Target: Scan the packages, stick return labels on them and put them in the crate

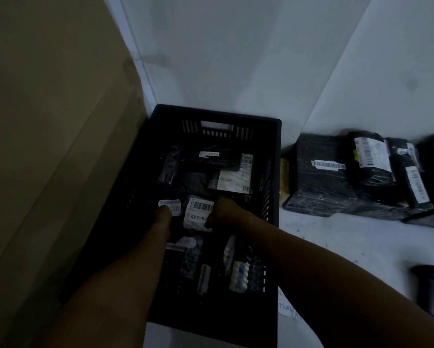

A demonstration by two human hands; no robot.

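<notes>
A black plastic crate [273, 136] stands on the pale floor and holds several dark wrapped packages. Both of my arms reach down into it. My left hand [163, 214] and my right hand [222, 212] grip a small dark package [198, 212] from either side, in the middle of the crate. That package carries a barcode label and a white label with handwritten letters. A larger black package with a white shipping label [233, 179] lies at the crate's far end. The scene is dim.
A tall brown cardboard surface [47, 146] stands against the crate's left side. Several black wrapped packages [336, 177] with barcode labels lie on the floor to the right. A dark object [429, 287] sits at the right edge. White handwritten labels [287, 307] lie beside the crate.
</notes>
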